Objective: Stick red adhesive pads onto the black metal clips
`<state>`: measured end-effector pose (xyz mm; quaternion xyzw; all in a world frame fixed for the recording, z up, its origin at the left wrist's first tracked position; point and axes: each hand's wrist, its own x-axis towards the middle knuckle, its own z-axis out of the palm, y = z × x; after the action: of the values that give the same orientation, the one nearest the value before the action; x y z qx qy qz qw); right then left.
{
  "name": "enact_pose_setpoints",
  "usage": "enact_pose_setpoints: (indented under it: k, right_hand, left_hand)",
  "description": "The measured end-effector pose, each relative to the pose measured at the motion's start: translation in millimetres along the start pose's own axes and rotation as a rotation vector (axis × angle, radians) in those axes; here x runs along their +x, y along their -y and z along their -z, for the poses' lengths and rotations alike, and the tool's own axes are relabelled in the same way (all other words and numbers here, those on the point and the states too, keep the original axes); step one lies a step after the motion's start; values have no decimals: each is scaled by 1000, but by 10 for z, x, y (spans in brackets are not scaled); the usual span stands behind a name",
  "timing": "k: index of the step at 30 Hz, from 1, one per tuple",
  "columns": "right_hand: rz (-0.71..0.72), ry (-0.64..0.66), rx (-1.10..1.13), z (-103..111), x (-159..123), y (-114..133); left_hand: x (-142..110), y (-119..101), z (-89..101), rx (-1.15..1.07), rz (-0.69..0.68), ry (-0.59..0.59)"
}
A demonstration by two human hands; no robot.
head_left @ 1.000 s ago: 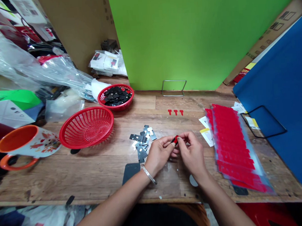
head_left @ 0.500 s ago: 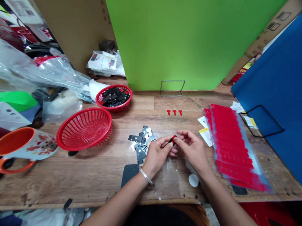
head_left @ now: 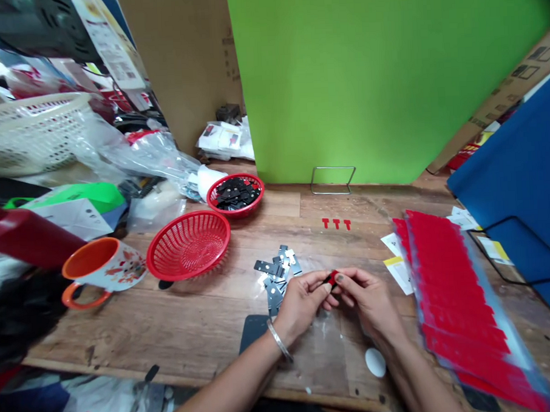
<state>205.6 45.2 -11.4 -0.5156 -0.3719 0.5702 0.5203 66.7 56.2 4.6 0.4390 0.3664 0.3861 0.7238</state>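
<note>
My left hand [head_left: 304,302] pinches a small flat black-and-red piece [head_left: 331,279] between thumb and fingers. From the other side my right hand [head_left: 370,299] closes on the same piece, its thumb pressing at the red part. Fingertips cover much of the piece, so its full shape is hidden. Just left of my left hand lies a loose pile of flat black plates [head_left: 273,291] with silvery spots. Beyond my hands, three small red T-shaped pieces [head_left: 336,224] lie in a row on the wooden table [head_left: 171,332].
A red basket [head_left: 188,245] stands left, and a smaller red basket [head_left: 212,195] behind it holds black pieces. Far left is an orange-and-white mug [head_left: 123,267]. Red strips in clear plastic [head_left: 456,289] lie right, near a black wire stand [head_left: 522,219]. A green panel [head_left: 342,81] rises behind.
The whole view has swung, so everything appears further right and lower. My hands stay at the same spot over the table, with the right fingers drawn closer around the piece.
</note>
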Motion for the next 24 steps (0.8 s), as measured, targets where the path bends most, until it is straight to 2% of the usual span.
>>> enact_pose_setpoints:
  k: [4,7,9,13,16,19,21,22,24]
  right_hand:
    - [14,-3,-66,-20,7,-30]
    - [-7,-27,-103,-12,-5,-67]
    - [-26,-44,-117,14,-22,-87]
    - [-61,-43,-107,65,-60,-103]
    - [-69,-36,-116,60,-79,-103]
    - [-67,-21,-150,35,-92,-100]
    - [-55,-13,-181,28,-97,-99]
    - [-48,-11,-195,29,-98,-99]
    - [-44,-6,-218,41,-97,-100]
  left_hand:
    - [31,-1,58,1,69,-32]
    - [129,-144,239,59,76,-124]
    - [240,-340,452,151,5,-242]
    - [554,-865,1018,431,-196,-485]
    - [795,-1231,1411,723,-200,-677]
    - [912,-1466,1626,920,-225,-770]
    - [889,-1516,1630,1122,-282,-779]
    - [849,-1503,1593,1225,-308,-740]
    - [730,-1409,1465,1359,-306,-538]
